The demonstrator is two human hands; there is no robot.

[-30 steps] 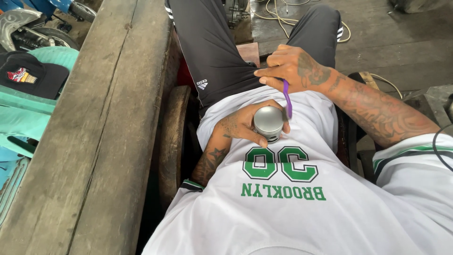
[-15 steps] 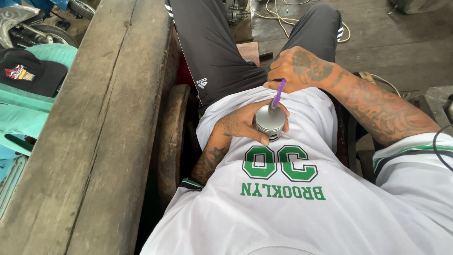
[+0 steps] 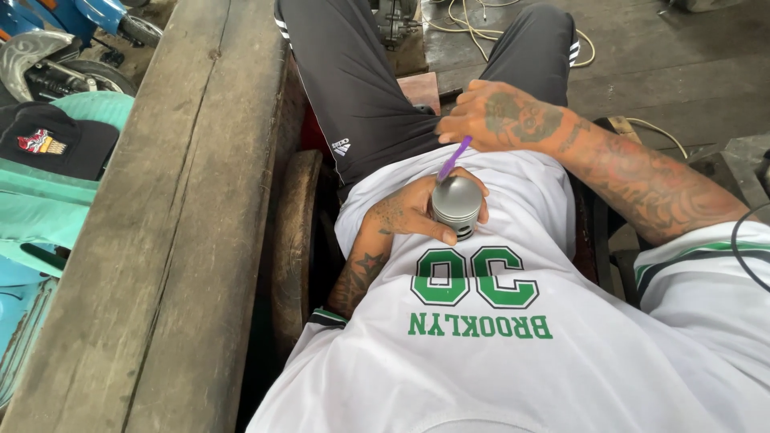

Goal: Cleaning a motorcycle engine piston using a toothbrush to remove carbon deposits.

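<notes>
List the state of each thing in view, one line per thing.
left hand: closed around the piston, against the shirt.
piston: grey metal, crown facing the camera, held.
right hand: gripping a purple brush.
purple brush: tilted, tip on the piston crown.
black cap: lying on a teal surface.
cable: loose on the floor.

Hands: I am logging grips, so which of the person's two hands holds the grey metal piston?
The left hand wraps around the ribbed grey metal piston. The right hand instead holds a thin purple tool above it.
</notes>
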